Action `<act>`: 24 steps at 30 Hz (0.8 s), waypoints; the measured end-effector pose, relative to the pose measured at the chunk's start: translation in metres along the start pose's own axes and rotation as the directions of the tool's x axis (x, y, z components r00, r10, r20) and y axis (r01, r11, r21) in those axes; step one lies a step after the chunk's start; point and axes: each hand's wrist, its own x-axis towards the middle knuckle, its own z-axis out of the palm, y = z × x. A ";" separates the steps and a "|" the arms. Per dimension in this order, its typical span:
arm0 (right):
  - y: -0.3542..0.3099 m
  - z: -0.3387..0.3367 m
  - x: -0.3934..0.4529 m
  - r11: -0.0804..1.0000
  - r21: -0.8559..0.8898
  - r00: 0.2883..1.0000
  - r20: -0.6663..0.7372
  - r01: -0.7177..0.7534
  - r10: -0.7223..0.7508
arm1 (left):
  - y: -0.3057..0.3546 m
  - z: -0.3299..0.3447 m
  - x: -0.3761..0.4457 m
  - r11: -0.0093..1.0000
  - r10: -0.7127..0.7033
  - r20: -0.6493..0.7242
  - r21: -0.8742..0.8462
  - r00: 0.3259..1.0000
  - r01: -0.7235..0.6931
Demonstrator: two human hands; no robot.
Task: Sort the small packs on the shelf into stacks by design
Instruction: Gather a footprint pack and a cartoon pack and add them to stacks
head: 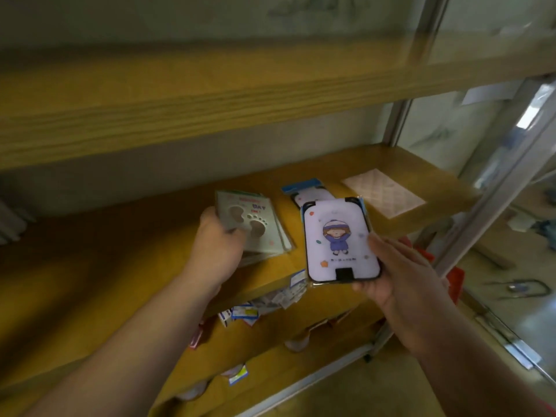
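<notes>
My left hand (218,246) grips a grey pack with footprint cut-outs (251,222), tilted up over a small stack of similar packs (270,251) on the wooden shelf (120,251). My right hand (400,272) holds a white pack with a cartoon child in a purple coat (340,239) above the shelf's front edge. Behind it lies a blue-topped pack (310,191) flat on the shelf. A pale checked pack (383,191) rests farther right.
Another wooden shelf (210,94) hangs low overhead. Below the front edge, lower shelves hold several small loose packs and tags (255,308). A metal upright (493,191) and a glass panel stand at the right. Something red (454,278) sits behind my right hand.
</notes>
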 end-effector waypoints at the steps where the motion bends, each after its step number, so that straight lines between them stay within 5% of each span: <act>1: -0.003 -0.003 0.009 1.000 -0.013 1.000 0.022 -0.013 0.014 | 0.000 0.005 0.004 0.994 0.037 -0.047 0.102 0.998 -0.032; 5: -0.017 -0.017 0.039 0.989 -0.147 0.989 0.135 -0.034 0.054 | -0.002 0.021 0.006 0.855 0.060 -0.124 0.519 0.990 0.013; 9: -0.031 -0.035 0.075 0.968 -0.245 0.980 0.174 -0.054 0.098 | 0.004 0.036 -0.007 0.783 -0.063 -0.216 0.594 0.974 0.183; 19: -0.048 -0.048 0.169 0.813 -0.570 0.948 0.310 0.120 0.077 | 0.027 0.084 -0.044 0.694 0.104 -0.339 0.698 0.935 0.176; 24: -0.049 -0.033 0.194 0.589 -0.705 0.878 0.479 0.395 -0.015 | 0.038 0.102 -0.056 0.684 0.143 -0.326 0.715 0.934 0.145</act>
